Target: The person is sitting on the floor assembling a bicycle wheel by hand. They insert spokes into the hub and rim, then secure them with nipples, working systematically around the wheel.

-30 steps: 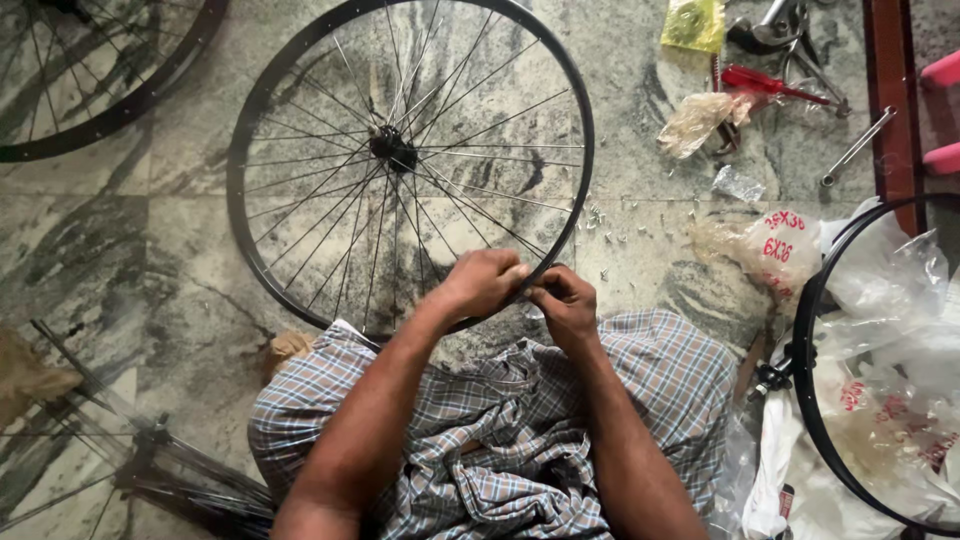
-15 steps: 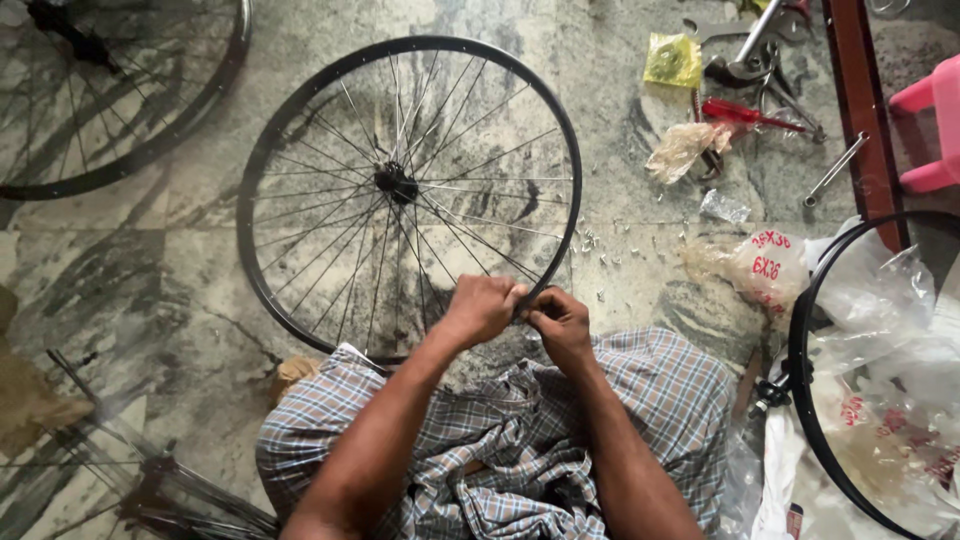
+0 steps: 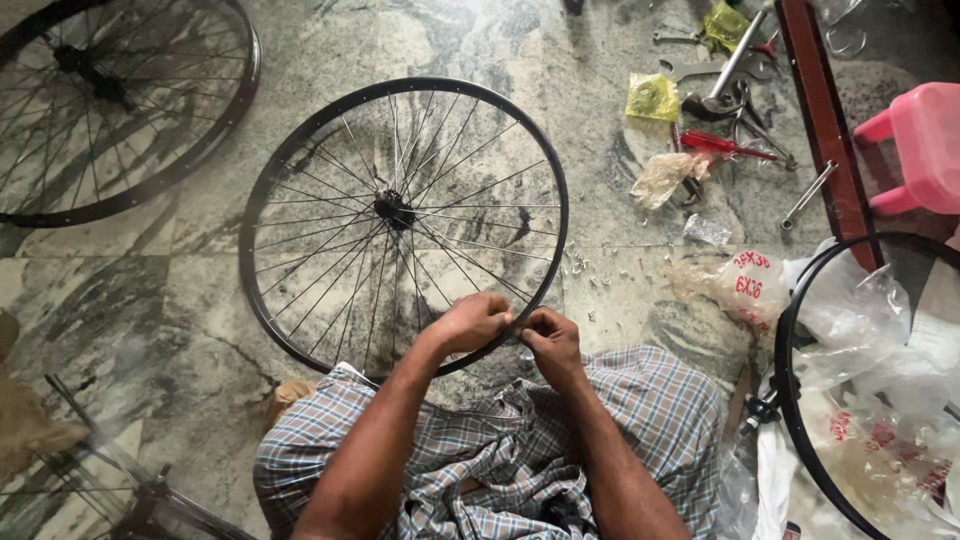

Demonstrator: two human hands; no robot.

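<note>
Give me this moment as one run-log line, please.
left hand: gripping wheel rim at its near edge | right hand: pinching at same spot | wheel flat on stone floor | tools beyond

Two small yellow-green square packets are lying on the floor at the far right: one packet (image 3: 651, 97) left of the tools, another (image 3: 724, 24) farther off near the top edge. A crumpled clear bag (image 3: 668, 176) is sitting nearer. A clear plastic bag with red print (image 3: 735, 285) is lying right of the wheel. More clear printed bags (image 3: 880, 440) are piling up inside the right-hand rim.
</note>
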